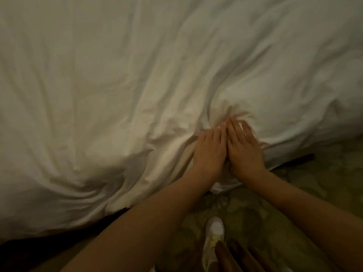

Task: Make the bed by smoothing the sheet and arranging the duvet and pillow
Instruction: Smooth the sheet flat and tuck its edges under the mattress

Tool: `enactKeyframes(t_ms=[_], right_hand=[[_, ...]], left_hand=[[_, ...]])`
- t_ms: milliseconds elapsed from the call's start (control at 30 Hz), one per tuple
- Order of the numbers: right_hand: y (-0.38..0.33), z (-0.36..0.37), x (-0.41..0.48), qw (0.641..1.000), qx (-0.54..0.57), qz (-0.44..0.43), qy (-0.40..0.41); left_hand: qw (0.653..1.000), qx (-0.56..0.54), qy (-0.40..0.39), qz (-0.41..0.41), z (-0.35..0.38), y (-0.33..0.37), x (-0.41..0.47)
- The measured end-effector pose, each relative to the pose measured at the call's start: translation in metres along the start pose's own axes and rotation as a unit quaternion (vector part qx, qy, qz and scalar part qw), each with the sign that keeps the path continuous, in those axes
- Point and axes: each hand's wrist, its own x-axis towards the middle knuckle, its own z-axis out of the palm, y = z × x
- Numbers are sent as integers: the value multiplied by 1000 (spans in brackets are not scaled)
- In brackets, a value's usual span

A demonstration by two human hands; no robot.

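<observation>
A white, heavily creased duvet (121,91) covers the bed and fills most of the head view. Its near edge hangs over the side of the bed. My left hand (210,150) and my right hand (243,148) lie flat side by side on the duvet near that edge, fingers straight and pressing into the cloth. Wrinkles fan out from the fingertips, and the cloth puffs up just beyond them. No pillow shows in this view, and the sheet is hidden under the duvet.
Below the bed edge lies a green patterned carpet (324,173). My white shoe (214,236) stands on it close to the bed. A dark strip of the bed base (300,159) shows at the right, under the duvet's edge.
</observation>
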Motion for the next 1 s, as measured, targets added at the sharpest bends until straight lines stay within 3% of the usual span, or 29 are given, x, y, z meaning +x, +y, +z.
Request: enactKeyframes(t_ms=[100,300,533,600,833,1000], right_hand=[[8,3,15,998,8,-5,67],[36,7,1,996,48,-42,66],[43,22,-5,987,147,-25,-61],[52,21,-10,985,157,-53,-42],[113,-4,4,965,162,-2,207],[155,-2,8,976,127,110,138]], left_hand=[[997,-44,-61,-12,-2,1,15],[991,-36,-108,69,2,28,13],[974,-10,-200,108,1,28,22],[970,-42,-219,92,-11,31,28],[982,-189,-6,12,-52,73,84],[981,-189,23,29,-67,103,110]])
